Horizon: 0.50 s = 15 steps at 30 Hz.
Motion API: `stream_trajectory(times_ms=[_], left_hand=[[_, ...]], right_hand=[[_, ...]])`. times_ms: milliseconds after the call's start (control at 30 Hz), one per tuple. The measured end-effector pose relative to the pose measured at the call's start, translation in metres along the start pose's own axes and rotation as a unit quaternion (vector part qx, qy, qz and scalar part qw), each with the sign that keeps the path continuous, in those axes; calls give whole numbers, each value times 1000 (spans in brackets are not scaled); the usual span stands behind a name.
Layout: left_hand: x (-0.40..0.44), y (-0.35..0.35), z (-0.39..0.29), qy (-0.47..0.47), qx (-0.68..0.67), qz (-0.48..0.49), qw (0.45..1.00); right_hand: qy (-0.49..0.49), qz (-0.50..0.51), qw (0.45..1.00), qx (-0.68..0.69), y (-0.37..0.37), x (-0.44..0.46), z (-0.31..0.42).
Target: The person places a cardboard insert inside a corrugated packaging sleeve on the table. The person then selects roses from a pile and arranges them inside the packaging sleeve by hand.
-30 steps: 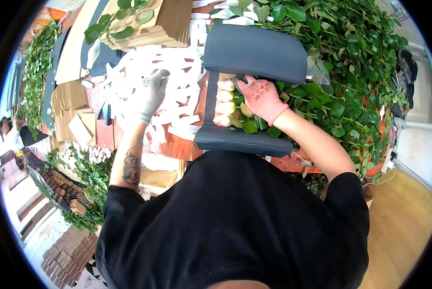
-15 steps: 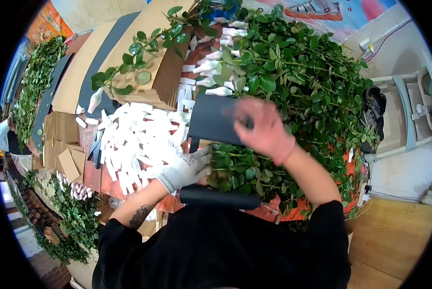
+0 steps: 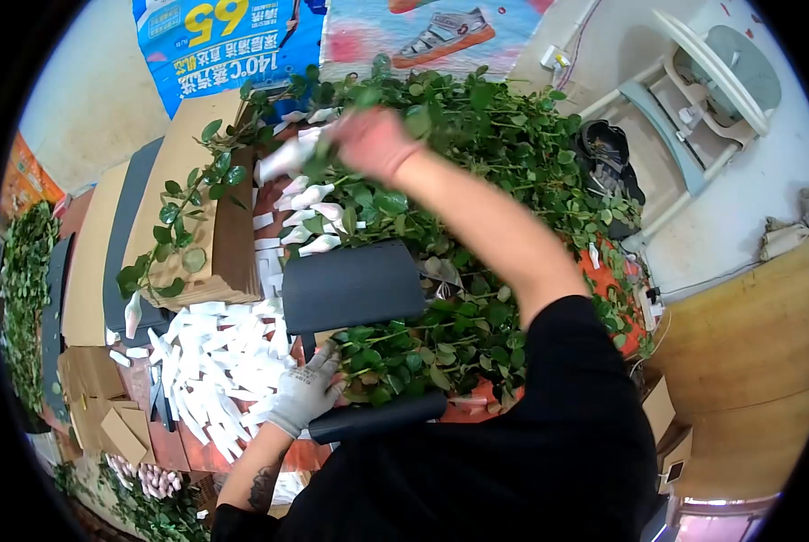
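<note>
My left hand [image 3: 305,395], in a pale grey glove, lies with its fingers stretched out at the left edge of leafy rose stems [image 3: 404,357]. These stems lie between a black folded sheet [image 3: 355,285] and a black roll-like edge [image 3: 377,416] close to my body. Farther off, my right hand [image 3: 375,144], in a pink glove, is blurred by motion. It appears closed round a rose [image 3: 287,157] whose white-netted bud is smeared too. Other netted rose buds [image 3: 312,197] lie in a row just below it, their leaves [image 3: 477,172] spreading to the right.
Loose white net sleeves [image 3: 210,370] are heaped left of my left hand, beside scissors [image 3: 159,397]. Behind them stands a cardboard stack [image 3: 201,212] with a single rose on top. A high chair [image 3: 684,117] and dark shoes [image 3: 608,163] are at the right.
My right hand has gone from above the black sheet out to the row of buds, where one bud now moves with it. My left hand keeps its place at the stems. The view has shifted.
</note>
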State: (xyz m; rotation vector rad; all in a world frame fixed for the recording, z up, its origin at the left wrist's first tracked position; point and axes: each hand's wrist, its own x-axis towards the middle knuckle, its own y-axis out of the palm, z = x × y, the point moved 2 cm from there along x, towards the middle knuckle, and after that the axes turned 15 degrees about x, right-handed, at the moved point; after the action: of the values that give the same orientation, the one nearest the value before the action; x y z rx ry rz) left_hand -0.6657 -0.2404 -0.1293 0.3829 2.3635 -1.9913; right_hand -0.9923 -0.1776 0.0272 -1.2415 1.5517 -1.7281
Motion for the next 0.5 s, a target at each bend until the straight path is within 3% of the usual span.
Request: stream_trajectory(times_ms=[33,67,133,233,333,367,400,467,500], left_hand=[[-1,4,3,10,3,-13,1000],[-1,6,4,19,9,-28,999],[-1,5,5,28,16,-37,999],[-1,7,3,30,16,-61,998],[-1,18,7,46,27,-113,992],[-1,17,6,24,31,-80,996],[-1,8,2,17,6,-48,999],[2,-4,-3,16,33,20,999],[4,-9,-6,22,26,24,999]], right_hand=[[12,-82,990,111,-57,-10,-15],[137,-42,989,37,-110,-13,-35],[76,-267,961,10,-208,-65,-94],[152,-449,860,-191,-367,-175,-230],[189,-514,747,-377,-498,-305,-350],[154,-546,772,-287,-493,-294,-271],[100,-555,810,-160,-444,-259,-156],[51,-478,875,-51,-390,-222,-47],[37,-418,905,-61,-368,-220,-34]])
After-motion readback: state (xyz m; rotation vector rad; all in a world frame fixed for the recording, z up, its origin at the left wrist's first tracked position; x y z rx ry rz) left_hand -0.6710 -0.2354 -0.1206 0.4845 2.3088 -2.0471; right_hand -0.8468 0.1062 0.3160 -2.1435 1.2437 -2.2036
